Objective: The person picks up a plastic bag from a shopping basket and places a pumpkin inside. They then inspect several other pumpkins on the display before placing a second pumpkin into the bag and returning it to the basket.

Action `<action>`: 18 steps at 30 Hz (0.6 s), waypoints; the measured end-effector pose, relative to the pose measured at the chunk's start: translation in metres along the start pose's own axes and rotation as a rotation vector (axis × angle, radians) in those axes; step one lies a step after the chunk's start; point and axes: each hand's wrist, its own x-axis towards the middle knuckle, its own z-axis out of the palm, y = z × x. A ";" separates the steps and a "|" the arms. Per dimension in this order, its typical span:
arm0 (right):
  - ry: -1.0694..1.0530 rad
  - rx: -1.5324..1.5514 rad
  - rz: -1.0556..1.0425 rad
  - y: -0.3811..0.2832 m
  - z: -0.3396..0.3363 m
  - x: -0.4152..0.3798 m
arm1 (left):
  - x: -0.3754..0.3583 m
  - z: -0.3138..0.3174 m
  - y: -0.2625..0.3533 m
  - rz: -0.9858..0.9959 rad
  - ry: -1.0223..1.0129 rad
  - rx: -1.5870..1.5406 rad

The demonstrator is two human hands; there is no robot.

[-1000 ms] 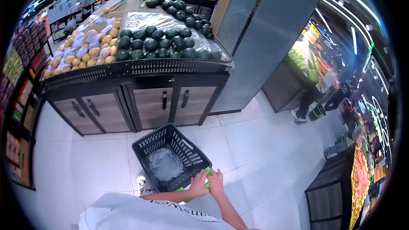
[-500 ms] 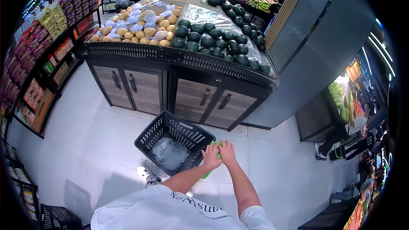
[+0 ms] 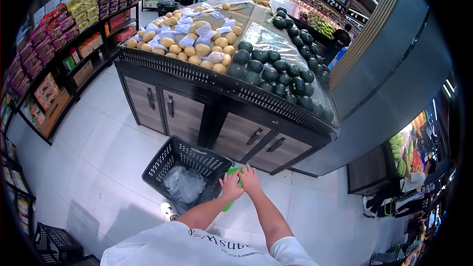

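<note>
A black perforated shopping basket (image 3: 162,170) is on the floor in front of me, with a crumpled clear plastic bag (image 3: 185,183) inside it. Along its right side runs a bright green handle (image 3: 229,205), partly hidden by my hands. My left hand (image 3: 230,185) is closed on this handle at the basket's edge. Just right of it, my right hand (image 3: 250,181) also grips the handle, close against the left one. Under the hands, part of the fingers cannot be seen.
Ahead stands a produce stand (image 3: 231,86) bearing yellow melons (image 3: 202,49) and dark green melons (image 3: 270,74). A grey pillar (image 3: 379,83) adjoins its right side. Shelves of packaged goods (image 3: 59,51) line the left; another black basket (image 3: 56,244) sits lower left. People (image 3: 414,182) are at right.
My view has tilted up and turned, so the produce stand appears lower and further right, and a yellow sign shows more. Both hands stay on the green handle; basket and hands appear slightly further left.
</note>
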 end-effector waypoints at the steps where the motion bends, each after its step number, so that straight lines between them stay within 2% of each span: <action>1: 0.004 -0.021 -0.017 -0.004 0.000 0.009 | 0.005 -0.005 -0.004 -0.001 0.008 -0.006; 3: 0.061 -0.042 -0.042 -0.013 0.000 0.026 | 0.015 -0.018 -0.010 -0.002 0.028 -0.010; 6: -0.020 -0.080 -0.077 -0.031 -0.012 0.054 | 0.028 -0.042 -0.020 -0.028 0.046 -0.024; 13: 0.157 -0.097 -0.191 -0.081 -0.013 0.120 | 0.056 -0.107 -0.049 -0.048 0.109 -0.018; 18: 0.125 -0.121 -0.282 -0.125 -0.021 0.171 | 0.078 -0.156 -0.078 -0.069 0.178 0.027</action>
